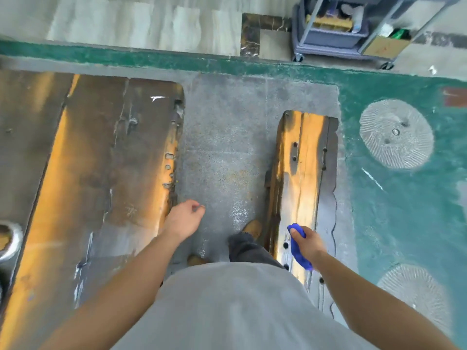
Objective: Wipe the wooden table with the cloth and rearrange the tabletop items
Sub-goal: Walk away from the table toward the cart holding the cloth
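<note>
A wide, glossy wooden table (101,173) fills the left of the head view. A narrow wooden bench (305,178) runs parallel to it on the right. My right hand (307,242) hangs above the bench's near part, shut on a bunched blue cloth (297,246). My left hand (185,218) hovers past the table's right edge, over the grey floor, fingers loosely curled with nothing in them. A metal bowl (8,239) sits at the table's far left edge, partly cut off by the frame.
I stand in the grey carpeted aisle (225,147) between table and bench, my shoes visible below. A grey wheeled cart (338,29) with boxes stands at the back right. Green patterned carpet (404,198) lies right of the bench.
</note>
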{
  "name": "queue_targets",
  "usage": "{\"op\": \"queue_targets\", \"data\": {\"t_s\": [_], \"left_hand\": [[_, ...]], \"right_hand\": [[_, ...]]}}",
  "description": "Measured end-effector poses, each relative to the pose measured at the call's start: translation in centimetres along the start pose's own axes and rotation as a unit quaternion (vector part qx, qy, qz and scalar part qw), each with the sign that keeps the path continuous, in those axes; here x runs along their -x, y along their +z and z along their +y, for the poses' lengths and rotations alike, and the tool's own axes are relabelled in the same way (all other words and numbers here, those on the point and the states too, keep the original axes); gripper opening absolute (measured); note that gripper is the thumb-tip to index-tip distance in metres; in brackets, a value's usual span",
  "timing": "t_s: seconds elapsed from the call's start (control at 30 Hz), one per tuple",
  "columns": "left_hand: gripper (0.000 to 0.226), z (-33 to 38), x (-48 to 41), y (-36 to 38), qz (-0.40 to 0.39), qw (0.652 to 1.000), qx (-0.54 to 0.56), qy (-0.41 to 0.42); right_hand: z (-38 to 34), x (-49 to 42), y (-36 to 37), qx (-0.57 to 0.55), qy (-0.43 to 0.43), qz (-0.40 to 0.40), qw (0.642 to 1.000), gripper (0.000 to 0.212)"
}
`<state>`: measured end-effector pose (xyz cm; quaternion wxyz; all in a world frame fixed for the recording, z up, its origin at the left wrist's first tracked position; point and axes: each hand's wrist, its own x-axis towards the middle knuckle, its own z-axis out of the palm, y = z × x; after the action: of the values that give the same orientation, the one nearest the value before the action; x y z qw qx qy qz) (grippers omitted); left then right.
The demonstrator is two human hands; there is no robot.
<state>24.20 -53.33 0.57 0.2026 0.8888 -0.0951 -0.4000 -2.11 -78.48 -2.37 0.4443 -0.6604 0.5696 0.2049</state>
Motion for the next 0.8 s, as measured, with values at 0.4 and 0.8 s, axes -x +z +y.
{"op": "queue_targets", "data": {"t_s": [0.4,0.8], "left_hand": [[0.033,8.8,-7.3,0.6,-0.086,0.985,-0.136,-0.059],[0.053,6.2,-17.3,-4.6,-0.077,0.971,-0.137,-0.179]], "right_hand": [[-5.8,-10.2,-9.0,-0.004,-0.003,-0.032,0.999,0.035],[-28.3,-17.6,-10.6,0.048,-0.184,-0.129,0.973,0.034]]}}
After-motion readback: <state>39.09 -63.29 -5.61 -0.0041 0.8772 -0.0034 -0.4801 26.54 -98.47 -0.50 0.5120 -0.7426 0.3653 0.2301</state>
